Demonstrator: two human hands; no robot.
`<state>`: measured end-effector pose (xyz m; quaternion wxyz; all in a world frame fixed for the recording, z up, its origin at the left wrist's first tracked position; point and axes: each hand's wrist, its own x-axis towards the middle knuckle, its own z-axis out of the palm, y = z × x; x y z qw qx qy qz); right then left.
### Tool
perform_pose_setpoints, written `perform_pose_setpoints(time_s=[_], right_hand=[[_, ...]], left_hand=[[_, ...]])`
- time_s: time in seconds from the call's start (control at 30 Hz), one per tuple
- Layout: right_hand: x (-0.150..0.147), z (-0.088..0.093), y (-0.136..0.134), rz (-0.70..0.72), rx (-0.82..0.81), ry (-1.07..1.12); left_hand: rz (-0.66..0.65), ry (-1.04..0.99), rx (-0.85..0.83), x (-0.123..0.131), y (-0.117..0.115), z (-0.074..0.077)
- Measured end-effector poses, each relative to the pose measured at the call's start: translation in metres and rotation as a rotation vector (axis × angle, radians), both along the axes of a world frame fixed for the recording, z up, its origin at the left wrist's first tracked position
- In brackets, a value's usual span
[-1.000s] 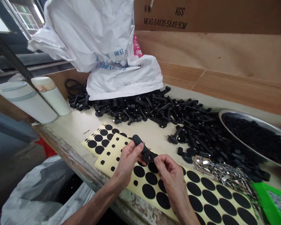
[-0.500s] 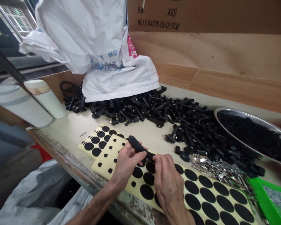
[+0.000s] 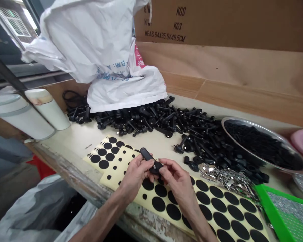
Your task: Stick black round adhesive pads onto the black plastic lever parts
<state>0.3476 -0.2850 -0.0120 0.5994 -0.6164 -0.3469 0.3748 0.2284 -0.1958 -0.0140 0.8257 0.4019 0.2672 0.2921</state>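
- The left hand [image 3: 133, 174] and the right hand [image 3: 175, 178] are close together, both clamped on one small black plastic lever handle [image 3: 149, 159].
- The left fingers [image 3: 138, 160] wrap its long grip, and the right fingertips [image 3: 163, 164] pinch its lower end, where a small bright metal insert [image 3: 154, 166] shows.
- That handle is held just above a cream backing sheet of round black adhesive pads [image 3: 143, 198], which lies on the worn, pale wooden counter [image 3: 65, 143].
- A second cream sheet of black pads [image 3: 101, 156] lies partly under the first, toward the left.
- Beyond the hands, a loose heap of matching black lever handles [image 3: 151, 121] spreads along the counter.
- A shiny steel bowl [image 3: 244, 126] full of small black parts sits at the right of the heap.
- A tangle of small silver metal clips [image 3: 227, 179] lies between the heap and the sheet.
- A bright green tray [image 3: 267, 198] holding small silver pieces sits at the right edge.
- A large white woven sack [image 3: 91, 43] slumps against a brown cardboard carton [image 3: 204, 23].
- Two white cylindrical flasks [image 3: 47, 109] stand at the counter's left end.
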Motion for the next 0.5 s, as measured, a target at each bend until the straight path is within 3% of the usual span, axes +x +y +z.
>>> perform_pose_setpoints(time_s=[0.23, 0.5], right_hand=[[-0.014, -0.005, 0.002, -0.002, 0.059, 0.214], [-0.033, -0.004, 0.002, 0.058, 0.049, 0.194]], left_hand=[[-0.035, -0.025, 0.044, -0.016, -0.01, 0.005], [0.034, 0.017, 0.072, -0.045, -0.018, 0.023]])
